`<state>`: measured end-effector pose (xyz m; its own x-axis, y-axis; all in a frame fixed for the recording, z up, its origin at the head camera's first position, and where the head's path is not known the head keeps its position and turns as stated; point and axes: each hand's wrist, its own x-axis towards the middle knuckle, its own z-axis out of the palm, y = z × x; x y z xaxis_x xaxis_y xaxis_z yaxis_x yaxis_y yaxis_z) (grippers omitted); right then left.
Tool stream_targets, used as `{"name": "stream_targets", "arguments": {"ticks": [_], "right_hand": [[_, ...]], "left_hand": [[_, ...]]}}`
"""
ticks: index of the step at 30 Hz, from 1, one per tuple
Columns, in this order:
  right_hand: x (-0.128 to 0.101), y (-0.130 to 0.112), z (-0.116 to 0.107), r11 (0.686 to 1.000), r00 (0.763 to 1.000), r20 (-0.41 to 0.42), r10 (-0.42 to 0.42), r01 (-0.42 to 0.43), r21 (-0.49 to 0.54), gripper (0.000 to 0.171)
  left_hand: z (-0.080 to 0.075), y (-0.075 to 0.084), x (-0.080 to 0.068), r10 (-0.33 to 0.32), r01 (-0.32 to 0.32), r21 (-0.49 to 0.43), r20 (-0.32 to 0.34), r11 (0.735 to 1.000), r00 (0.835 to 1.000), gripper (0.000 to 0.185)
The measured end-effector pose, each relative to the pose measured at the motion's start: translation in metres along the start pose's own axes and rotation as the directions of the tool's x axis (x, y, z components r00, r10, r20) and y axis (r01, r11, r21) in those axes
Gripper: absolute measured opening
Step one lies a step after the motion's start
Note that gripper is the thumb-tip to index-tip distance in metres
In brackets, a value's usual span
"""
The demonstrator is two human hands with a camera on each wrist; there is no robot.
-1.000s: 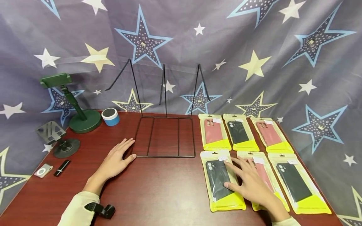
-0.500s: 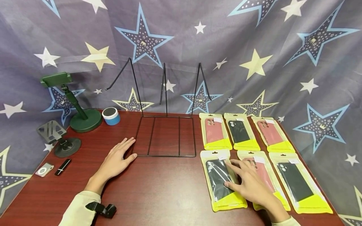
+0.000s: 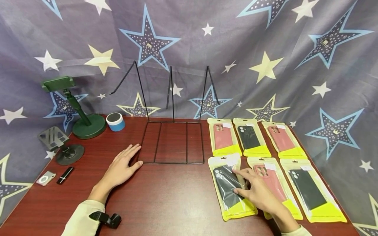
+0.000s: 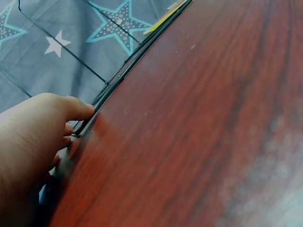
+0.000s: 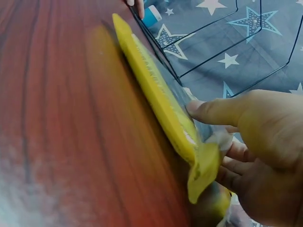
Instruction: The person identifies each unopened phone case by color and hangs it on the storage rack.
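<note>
Lifting one packet off the table looks to be the step in hand; the right hand (image 3: 260, 193), low and right of centre in the head view, pinches the black phone case packet (image 3: 230, 188) with the thumb on its face and the fingers curled at its right edge; the right wrist view shows that packet (image 5: 161, 99) tilted up on its long side, one yellow edge raised from the wood, so I judge the grasp as just made and the lift barely begun; the packet sits in the near row of six such packets, touching or just beside a red case packet (image 3: 273, 183) to its right, with a second black one (image 3: 310, 191) further right and three more (image 3: 249, 137) in the row behind; the left hand (image 3: 122, 167) lies flat, fingers straight and relaxed, left of centre, its thumb against the front corner of the black wire rack (image 3: 172, 142), holding nothing; the next move, as I judge it, calls for a firmer pinch before raising, since the glossy sleeve could slip, and for clearing the red neighbour without dragging it; the table (image 3: 165, 203) is dark red wood.
</note>
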<state>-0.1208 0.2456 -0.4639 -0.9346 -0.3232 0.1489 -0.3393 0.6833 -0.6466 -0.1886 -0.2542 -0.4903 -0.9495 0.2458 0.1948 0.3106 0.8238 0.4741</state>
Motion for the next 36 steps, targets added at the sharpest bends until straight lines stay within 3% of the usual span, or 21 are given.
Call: {"name": "stream_targets", "arguments": {"ticks": [5,13,21,29,36], "right_hand": [[0.0,0.003,-0.002,0.998,1.0,-0.021,0.01,-0.009,0.057,0.066],[0.0,0.011,-0.008,0.991,0.995,0.033,0.091,-0.093,0.095,0.062],[-0.001,0.014,-0.013,0.936,0.995,0.051,0.086,-0.098,0.337,0.056],[-0.003,-0.001,-0.02,0.937,0.985,-0.02,0.17,-0.156,0.312,0.048],[0.008,-0.025,-0.024,0.937,0.991,-0.13,0.039,0.009,0.35,0.049]], "left_hand": [[-0.001,0.0,-0.001,-0.001,0.001,-0.003,0.0,1.0,1.0,0.064],[-0.001,0.001,0.0,-0.002,0.002,-0.012,0.003,1.0,1.0,0.065],[0.001,0.0,0.001,0.011,-0.011,0.0,0.002,1.0,1.0,0.064],[0.0,0.002,0.0,0.008,-0.008,0.002,0.01,1.0,1.0,0.064],[-0.002,0.003,-0.002,0.009,-0.009,0.006,0.009,1.0,1.0,0.063]]}}
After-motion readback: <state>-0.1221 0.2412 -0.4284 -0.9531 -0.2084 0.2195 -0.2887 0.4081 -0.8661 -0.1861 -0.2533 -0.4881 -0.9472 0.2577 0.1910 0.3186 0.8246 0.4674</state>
